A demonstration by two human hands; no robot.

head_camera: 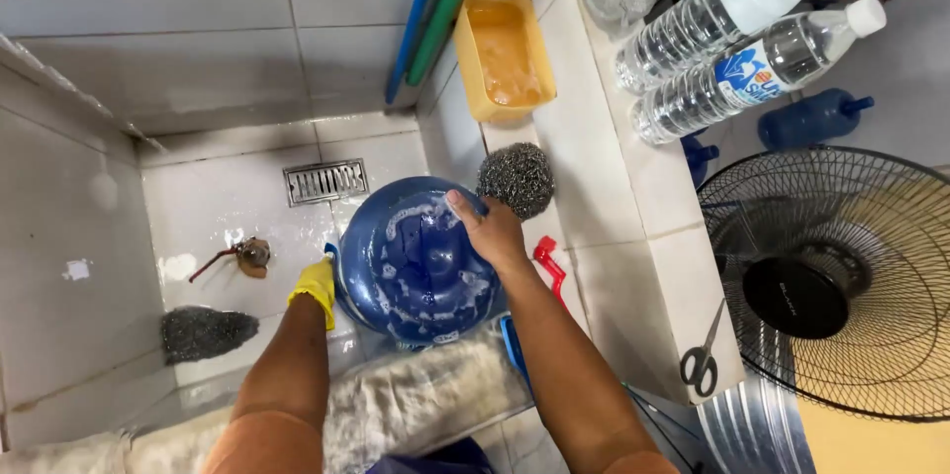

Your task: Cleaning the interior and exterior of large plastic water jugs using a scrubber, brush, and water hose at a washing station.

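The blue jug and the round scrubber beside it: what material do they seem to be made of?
Blue jug: probably hard plastic, glossy and wet, with moulded ridges and white soap foam. Round scrubber: likely steel wool, a grey, shiny tangle of fine wire. The right hand rests on the jug.

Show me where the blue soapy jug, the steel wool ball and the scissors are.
blue soapy jug (416, 261): head view, on its sudsy rounded side.
steel wool ball (517, 178): head view, on the middle of the grey ball.
scissors (701, 363): head view, near the black handles.
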